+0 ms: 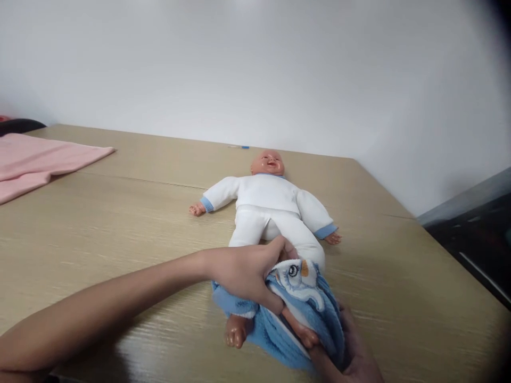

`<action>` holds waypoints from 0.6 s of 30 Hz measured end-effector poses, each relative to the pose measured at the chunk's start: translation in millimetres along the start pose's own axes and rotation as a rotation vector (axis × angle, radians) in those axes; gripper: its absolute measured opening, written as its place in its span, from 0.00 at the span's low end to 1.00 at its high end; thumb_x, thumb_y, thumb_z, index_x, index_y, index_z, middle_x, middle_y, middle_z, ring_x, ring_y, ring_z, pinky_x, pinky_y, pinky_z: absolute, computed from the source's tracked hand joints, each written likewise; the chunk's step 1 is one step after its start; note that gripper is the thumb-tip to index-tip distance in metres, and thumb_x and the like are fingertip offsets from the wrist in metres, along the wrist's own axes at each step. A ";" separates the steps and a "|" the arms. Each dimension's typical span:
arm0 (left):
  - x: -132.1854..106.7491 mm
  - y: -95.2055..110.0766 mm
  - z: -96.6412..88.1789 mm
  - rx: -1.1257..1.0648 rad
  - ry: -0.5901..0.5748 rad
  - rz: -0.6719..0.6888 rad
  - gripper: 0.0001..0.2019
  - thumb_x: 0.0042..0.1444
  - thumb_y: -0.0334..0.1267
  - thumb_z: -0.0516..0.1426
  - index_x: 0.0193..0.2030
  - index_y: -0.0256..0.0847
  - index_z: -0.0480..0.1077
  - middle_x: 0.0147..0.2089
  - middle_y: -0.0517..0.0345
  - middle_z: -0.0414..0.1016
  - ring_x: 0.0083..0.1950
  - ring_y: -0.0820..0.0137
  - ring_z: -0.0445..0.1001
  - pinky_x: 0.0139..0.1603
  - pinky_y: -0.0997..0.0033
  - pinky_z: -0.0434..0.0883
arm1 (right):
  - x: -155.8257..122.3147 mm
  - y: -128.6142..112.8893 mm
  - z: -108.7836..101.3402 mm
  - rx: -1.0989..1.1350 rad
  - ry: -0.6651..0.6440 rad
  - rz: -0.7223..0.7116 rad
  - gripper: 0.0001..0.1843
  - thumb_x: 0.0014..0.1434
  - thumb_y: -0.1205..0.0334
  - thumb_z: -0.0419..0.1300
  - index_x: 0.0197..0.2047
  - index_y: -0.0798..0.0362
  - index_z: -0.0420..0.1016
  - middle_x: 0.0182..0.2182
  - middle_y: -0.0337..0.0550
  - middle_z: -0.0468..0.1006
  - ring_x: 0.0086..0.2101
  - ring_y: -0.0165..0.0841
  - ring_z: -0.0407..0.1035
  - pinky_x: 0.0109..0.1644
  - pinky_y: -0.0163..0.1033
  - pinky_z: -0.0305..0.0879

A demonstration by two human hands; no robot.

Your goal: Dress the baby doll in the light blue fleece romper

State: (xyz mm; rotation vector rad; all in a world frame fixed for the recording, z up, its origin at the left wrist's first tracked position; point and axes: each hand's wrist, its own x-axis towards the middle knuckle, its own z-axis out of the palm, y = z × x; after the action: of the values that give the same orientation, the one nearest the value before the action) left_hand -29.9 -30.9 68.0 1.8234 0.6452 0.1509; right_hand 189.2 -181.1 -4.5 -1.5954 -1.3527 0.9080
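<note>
A baby doll (267, 194) in a white soft suit with blue cuffs lies on its back, its head away from me. Blue fleece baby trousers (327, 314) with a white animal face on them are bunched around its lower legs. One bare foot (235, 332) pokes out beyond the fleece on the left; the other foot (306, 336) lies across the fabric near my right thumb. My left hand (247, 271) grips the upper edge of the trousers, fingertips partly hidden behind the cloth. From below, my right hand (355, 356) grasps the fleece, its fingers mostly covered.
A light wooden table (120, 234) carries the doll. Folded pink cloth (35, 159) lies at the far left. Near the back edge is a small blue-ended stick (244, 147). A white wall (223, 69) stands behind, and a dark object (475, 239) is beyond the right edge.
</note>
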 end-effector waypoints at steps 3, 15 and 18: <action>-0.2 -0.9 -2.2 -0.010 0.033 0.029 0.34 0.49 0.41 0.73 0.59 0.45 0.64 0.58 0.53 0.77 0.58 0.58 0.79 0.53 0.63 0.75 | 4.4 0.6 -4.3 0.117 0.036 -0.015 0.34 0.67 0.47 0.68 0.70 0.44 0.64 0.52 0.51 0.86 0.50 0.47 0.84 0.51 0.44 0.84; 3.3 -11.8 -23.8 0.057 -0.065 0.158 0.13 0.58 0.36 0.70 0.48 0.39 0.78 0.45 0.59 0.83 0.46 0.66 0.79 0.46 0.72 0.74 | 54.1 -21.8 -45.0 -0.124 -0.269 -0.037 0.20 0.63 0.45 0.71 0.52 0.47 0.87 0.45 0.45 0.90 0.46 0.49 0.85 0.51 0.43 0.82; 4.1 -12.0 -25.2 0.056 -0.104 0.161 0.16 0.59 0.42 0.72 0.51 0.39 0.79 0.49 0.57 0.85 0.49 0.64 0.81 0.49 0.70 0.75 | 75.8 -33.1 -55.5 -0.237 -0.409 -0.154 0.17 0.59 0.46 0.75 0.48 0.45 0.90 0.49 0.45 0.89 0.51 0.53 0.83 0.56 0.47 0.82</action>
State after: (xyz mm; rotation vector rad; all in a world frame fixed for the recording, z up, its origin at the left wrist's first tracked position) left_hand -41.0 -5.1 65.1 1.9235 0.4333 0.1458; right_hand 238.9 -111.7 46.8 -1.5010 -1.9008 1.0473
